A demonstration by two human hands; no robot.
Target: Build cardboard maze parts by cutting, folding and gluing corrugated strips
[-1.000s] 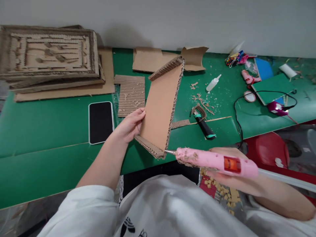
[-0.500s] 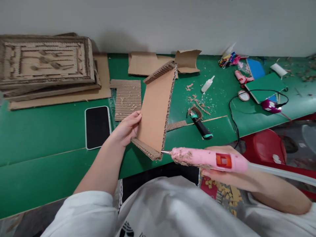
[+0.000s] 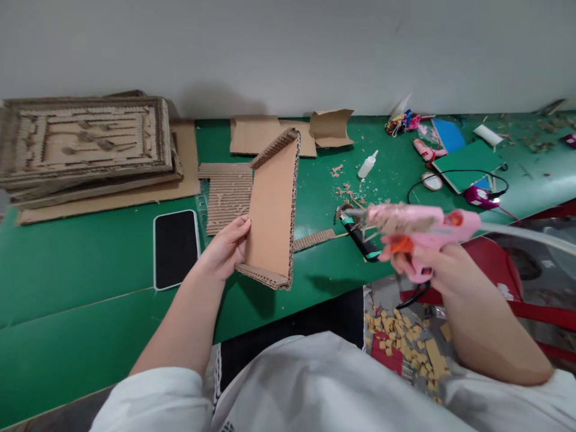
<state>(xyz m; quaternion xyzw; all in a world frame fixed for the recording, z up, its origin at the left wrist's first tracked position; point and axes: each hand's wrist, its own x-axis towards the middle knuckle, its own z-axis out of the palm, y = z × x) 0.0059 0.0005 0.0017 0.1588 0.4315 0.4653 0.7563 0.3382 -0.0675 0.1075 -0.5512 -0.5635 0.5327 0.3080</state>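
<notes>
A flat cardboard panel [image 3: 272,210] with raised corrugated strips along its two short ends is tilted up above the table. My left hand [image 3: 226,246] pinches its left edge near the lower end. In my right hand [image 3: 423,258] is a pink glue gun [image 3: 407,222], fingers wrapped round the handle by its orange trigger. The gun's nozzle points left, apart from the panel and above a black and green utility knife [image 3: 360,240]. A narrow corrugated strip [image 3: 315,240] lies just right of the panel.
Stacked cardboard frames [image 3: 90,144] stand at the back left, with a phone [image 3: 176,249] in front. Behind the panel lies a corrugated sheet [image 3: 229,192]. A white bottle [image 3: 368,165] lies beside scraps. A red chair [image 3: 490,264] is at the right, and cardboard bits [image 3: 405,336] lie below.
My right hand has moved the glue gun away from the panel's lower corner, up and to the right. The panel stands a little more upright in my left hand.
</notes>
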